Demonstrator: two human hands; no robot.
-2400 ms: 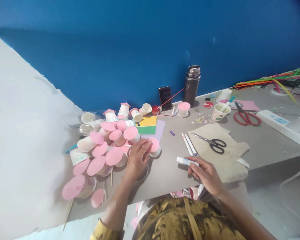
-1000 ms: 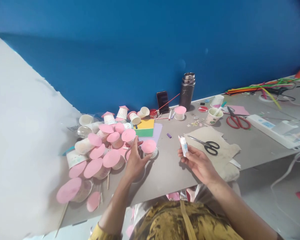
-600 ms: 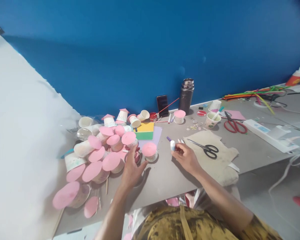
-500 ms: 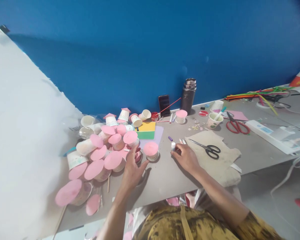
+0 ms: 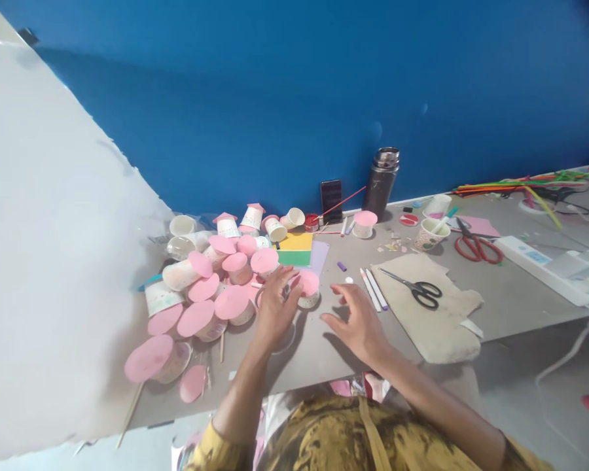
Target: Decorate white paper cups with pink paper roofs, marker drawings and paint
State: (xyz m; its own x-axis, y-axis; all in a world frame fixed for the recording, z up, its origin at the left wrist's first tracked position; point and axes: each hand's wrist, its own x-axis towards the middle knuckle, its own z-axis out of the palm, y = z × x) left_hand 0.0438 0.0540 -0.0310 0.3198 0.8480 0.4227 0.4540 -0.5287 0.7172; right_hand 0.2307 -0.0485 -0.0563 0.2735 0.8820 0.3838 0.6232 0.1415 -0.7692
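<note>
A small paper cup with a pink paper disc on top [image 5: 308, 285] stands upright in front of me. My left hand [image 5: 277, 306] is at its left side, thumb and fingers apart; whether the fingertips touch the cup I cannot tell. My right hand [image 5: 357, 322] hovers over the table to the cup's right, fingers spread and holding nothing. Just beyond it shows the white top of a glue stick [image 5: 349, 280], mostly hidden by that hand. Two white markers [image 5: 375, 289] lie to the right, and a purple cap [image 5: 341, 266] lies farther back.
Several paper cups with pink discs [image 5: 232, 302] crowd the left side. Black-handled scissors [image 5: 425, 293] rest on a beige cloth [image 5: 436, 333] at right. A phone [image 5: 331, 201] and a steel flask [image 5: 381, 186] stand by the blue wall. Red-handled scissors [image 5: 478, 250] lie near a power strip [image 5: 540, 269].
My right hand has let go of the glue stick and moved left toward the disc-topped cup. My left hand has come closer to that cup. The view has shifted slightly.
</note>
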